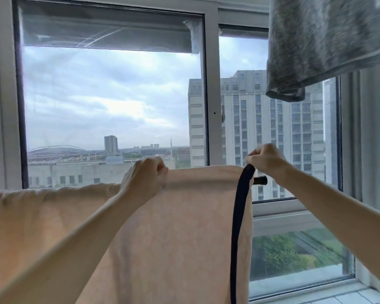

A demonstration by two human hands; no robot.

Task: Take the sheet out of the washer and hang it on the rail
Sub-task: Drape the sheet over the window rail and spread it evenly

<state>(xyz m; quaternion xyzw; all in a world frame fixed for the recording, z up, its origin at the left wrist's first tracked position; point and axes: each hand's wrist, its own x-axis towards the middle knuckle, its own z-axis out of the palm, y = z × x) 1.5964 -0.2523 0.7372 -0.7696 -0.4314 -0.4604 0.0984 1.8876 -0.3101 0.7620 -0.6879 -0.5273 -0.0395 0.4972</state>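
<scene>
Sheet (173, 227) is already lying over the rail (260, 180) and draping down toward the person. The washer part is looking finished, then, and the hanging step is in hand and, by my judgement, nearing its end. Only the rail's dark right end is showing, poking out just past the sheet's right edge. The left hand (144, 174) is curling its fingers over the fold along the top of the rail, gripping the cloth there. The right hand (266, 159) is pinching the top of a dark strip (239, 216) that is trailing down across the sheet near its right edge. I cannot tell whether the strip is part of the sheet. A grey towel (316, 51) is hanging above the rail's right end. The next move is probably calling for drawing the fold sideways along the rail, smoothing the bunched part toward the left end, and settling the strip.
</scene>
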